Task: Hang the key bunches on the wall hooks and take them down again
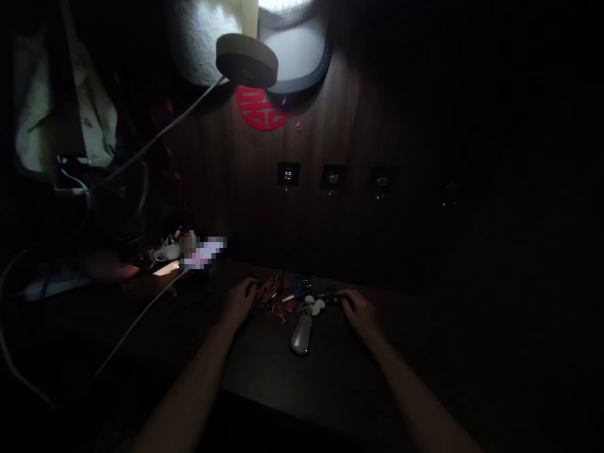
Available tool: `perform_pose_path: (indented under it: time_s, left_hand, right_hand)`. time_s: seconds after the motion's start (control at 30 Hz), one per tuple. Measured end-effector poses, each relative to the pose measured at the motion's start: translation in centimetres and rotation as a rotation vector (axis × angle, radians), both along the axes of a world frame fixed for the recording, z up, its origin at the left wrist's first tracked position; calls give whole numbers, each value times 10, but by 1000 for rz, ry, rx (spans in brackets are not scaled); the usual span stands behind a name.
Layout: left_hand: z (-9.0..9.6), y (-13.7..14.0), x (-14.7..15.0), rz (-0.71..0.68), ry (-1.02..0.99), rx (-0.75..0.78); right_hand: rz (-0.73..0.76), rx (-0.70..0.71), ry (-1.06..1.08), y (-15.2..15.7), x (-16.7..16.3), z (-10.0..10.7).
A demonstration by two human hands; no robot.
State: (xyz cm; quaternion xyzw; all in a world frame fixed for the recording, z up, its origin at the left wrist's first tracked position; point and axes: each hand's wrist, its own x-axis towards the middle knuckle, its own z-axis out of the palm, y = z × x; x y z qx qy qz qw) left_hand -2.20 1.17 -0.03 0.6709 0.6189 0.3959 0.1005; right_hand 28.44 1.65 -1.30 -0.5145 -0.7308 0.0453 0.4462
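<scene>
In dim light, a loose pile of small items lies on the dark tabletop (pixel 283 371) between my hands. At its left is a dark red strap or cord (pixel 270 287), and my left hand (pixel 240 302) rests beside it with fingers loosely bent. My right hand (pixel 361 313) lies at the right end, thumb and fingers apart, its fingertips by a dark key-like piece (pixel 329 295). Several keys with a blue head (pixel 297 291) and round pale tags (pixel 314 305) sit in the middle. Nearest me is a silver, rounded fob (pixel 301 336). Contact at the fingertips is hard to see.
Overhead hangs a lit lamp with a round base (pixel 247 61); its white cable (pixel 160 132) runs left. Cloth bags (pixel 94 126) hang at the left. Cluttered small items (pixel 167 253) lie back left. A wooden wall with a red paper cutout (pixel 259 110) and sockets (pixel 288 173) stands behind.
</scene>
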Motion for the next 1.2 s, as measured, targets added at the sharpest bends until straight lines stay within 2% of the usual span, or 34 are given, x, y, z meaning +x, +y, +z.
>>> perform_pose_path:
  time_s: [0.1,0.2,0.27,0.33,0.4,0.47,0.57,0.67,0.8,0.93,1.1,1.2]
  left_hand:
    - [2,-1,2,-50,13,38]
    - [5,-2,7,-65,95,153]
    - [6,-4,13,-144,190,251]
    - [5,-6,21,-283,299,313]
    - [1,-7,30,-385,399,327]
    - [-4,-8,37,-409,470,297]
    - [-8,-7,42,-369,505,224]
    - [-5,-6,40,-266,493,163]
    - [1,-4,33,-92,474,105]
    - [3,-2,24,7,472,102]
    - [3,1,19,6,408,203]
    - [1,2,23,-67,373,319]
  right_hand:
    - [-23,6,-14,2,1,-2]
    - [-82,4,-36,3,2,-2]
    - [-122,-1,-55,1,2,0]
    - [-129,-16,-80,-2,0,4]
    - [-71,-51,-140,-9,-6,8]
    - [51,-101,-251,-18,-16,14]
    - [214,-152,-412,-28,-33,20]
    - [234,-128,-461,-29,-39,22]
    - [118,-87,-433,-23,-26,18]
    - [-48,-109,-360,-18,-12,18]
    - [-78,-106,-233,-13,-16,25]
    - [-44,-149,-242,-4,-24,34]
